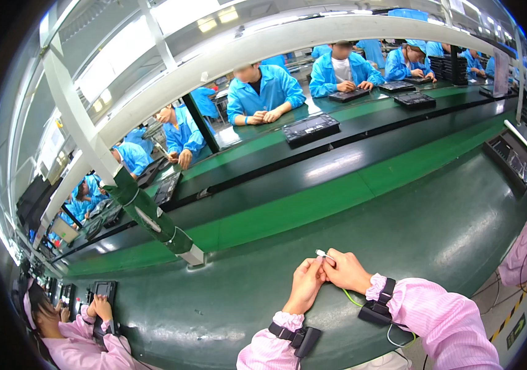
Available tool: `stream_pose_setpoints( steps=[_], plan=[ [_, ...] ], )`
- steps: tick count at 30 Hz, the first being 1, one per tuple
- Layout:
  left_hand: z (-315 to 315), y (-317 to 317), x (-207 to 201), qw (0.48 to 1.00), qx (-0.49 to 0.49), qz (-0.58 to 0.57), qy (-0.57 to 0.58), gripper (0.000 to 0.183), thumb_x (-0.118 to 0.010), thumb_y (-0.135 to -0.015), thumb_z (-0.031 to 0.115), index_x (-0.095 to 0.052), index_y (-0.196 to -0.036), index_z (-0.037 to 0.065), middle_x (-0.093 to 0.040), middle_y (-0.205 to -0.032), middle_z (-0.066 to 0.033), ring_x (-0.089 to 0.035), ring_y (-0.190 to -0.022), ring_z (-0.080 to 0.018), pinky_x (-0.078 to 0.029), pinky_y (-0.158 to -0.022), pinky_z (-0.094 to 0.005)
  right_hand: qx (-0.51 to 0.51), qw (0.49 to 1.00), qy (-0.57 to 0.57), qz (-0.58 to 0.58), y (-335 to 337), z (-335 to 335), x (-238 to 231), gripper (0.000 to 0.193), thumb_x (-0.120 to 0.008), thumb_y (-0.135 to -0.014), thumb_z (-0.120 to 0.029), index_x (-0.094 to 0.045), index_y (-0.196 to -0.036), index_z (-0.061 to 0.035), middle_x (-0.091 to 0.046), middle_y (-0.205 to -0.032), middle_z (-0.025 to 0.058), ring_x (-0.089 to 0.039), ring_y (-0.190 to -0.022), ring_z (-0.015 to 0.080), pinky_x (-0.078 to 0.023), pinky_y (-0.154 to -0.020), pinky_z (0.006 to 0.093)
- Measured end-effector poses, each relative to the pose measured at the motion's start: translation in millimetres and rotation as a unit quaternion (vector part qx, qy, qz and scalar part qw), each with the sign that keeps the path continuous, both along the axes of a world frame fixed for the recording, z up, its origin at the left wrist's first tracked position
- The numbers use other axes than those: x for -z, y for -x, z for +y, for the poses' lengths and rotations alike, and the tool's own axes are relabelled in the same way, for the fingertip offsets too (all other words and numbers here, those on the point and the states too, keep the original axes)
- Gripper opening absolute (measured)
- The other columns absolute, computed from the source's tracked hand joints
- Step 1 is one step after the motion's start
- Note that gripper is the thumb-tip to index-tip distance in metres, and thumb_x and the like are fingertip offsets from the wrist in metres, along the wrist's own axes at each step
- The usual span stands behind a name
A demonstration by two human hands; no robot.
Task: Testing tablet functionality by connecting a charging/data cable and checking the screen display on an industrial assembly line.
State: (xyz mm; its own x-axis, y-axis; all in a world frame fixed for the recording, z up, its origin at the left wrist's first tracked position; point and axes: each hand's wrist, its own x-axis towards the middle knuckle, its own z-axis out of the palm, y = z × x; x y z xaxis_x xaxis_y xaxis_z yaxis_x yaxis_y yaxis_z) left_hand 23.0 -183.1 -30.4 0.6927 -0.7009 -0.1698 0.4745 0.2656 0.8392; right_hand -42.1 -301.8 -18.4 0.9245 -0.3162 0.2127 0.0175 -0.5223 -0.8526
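Piece (321, 253), small, white, partly hidden; right hand (348, 272) pinches it; left hand (304, 287) curled, fingertips together, hold unclear

green worktable (226, 308) | white post (68, 86) | lit ceiling panels (208, 24) | pale floor (491, 309), yellow-black stripe (510, 311)

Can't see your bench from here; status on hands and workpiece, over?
Left hand and right hand: fingertips together, pinching. Small white piece: poking out at the fingertips. Green-wrapped post: off to the left, apart from both hands.
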Motion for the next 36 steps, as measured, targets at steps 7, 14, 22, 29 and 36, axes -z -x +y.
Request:
stream_pose_setpoints(
  steps=[7,14,22,29,36],
  plan=[
    [0.0,-0.1,-0.1,1.0,0.003,0.005,0.003,0.019,-0.046,-0.095,0.017,-0.047,-0.08,0.006,-0.053,-0.075,-0.0022,-0.047,-0.063,-0.01,-0.045,-0.065,-0.0291,0.006,1.0,-0.003,-0.006,0.6,1.1,-2.4,0.017,-0.051,-0.084,-0.017,-0.051,-0.078,-0.001,-0.063,-0.066,0.0145,-0.063,-0.061,0.0327,-0.049,-0.056,0.0395],
    [-0.3,-1.1,1.7,1.0,-0.001,0.003,0.002,0.018,-0.045,-0.095,0.016,-0.047,-0.081,0.005,-0.053,-0.077,-0.0029,-0.047,-0.063,-0.0102,-0.045,-0.066,-0.029,0.006,1.0,-0.003,-0.009,0.9,1.1,-1.6,0.016,-0.05,-0.085,-0.015,-0.052,-0.079,-0.0008,-0.064,-0.066,0.014,-0.064,-0.062,0.0317,-0.049,-0.057,0.0389],
    [0.0,0.0,-1.4,1.0,0.007,0.011,0.006,0.017,-0.045,-0.095,0.017,-0.048,-0.083,0.004,-0.053,-0.077,-0.0026,-0.047,-0.063,-0.0102,-0.045,-0.066,-0.0284,0.006,1.0,-0.009,-0.014,0.1,1.2,-0.8,0.018,-0.052,-0.083,-0.017,-0.049,-0.075,-0.0013,-0.062,-0.063,0.0149,-0.062,-0.06,0.0336,-0.048,-0.055,0.0397],
    [0.2,1.0,-2.6,1.0,-0.005,0.004,0.002,0.017,-0.047,-0.094,0.017,-0.049,-0.083,0.005,-0.051,-0.074,-0.0014,-0.047,-0.063,-0.01,-0.045,-0.066,-0.0282,0.031,0.999,0.015,-0.023,-2.7,1.1,6.2,0.017,-0.055,-0.084,-0.012,-0.049,-0.073,0.0008,-0.056,-0.057,0.0158,-0.058,-0.049,0.0281,-0.043,-0.046,0.0357],
    [0.8,1.1,-2.4,1.0,-0.006,0.008,0.004,0.016,-0.049,-0.093,0.018,-0.049,-0.083,0.006,-0.05,-0.072,-0.0004,-0.047,-0.064,-0.0099,-0.044,-0.065,-0.0276,0.014,0.999,0.023,-0.035,-2.2,1.9,4.5,0.018,-0.055,-0.084,-0.012,-0.048,-0.072,0.0,-0.057,-0.057,0.0147,-0.059,-0.05,0.0265,-0.044,-0.046,0.0343]
  ],
)
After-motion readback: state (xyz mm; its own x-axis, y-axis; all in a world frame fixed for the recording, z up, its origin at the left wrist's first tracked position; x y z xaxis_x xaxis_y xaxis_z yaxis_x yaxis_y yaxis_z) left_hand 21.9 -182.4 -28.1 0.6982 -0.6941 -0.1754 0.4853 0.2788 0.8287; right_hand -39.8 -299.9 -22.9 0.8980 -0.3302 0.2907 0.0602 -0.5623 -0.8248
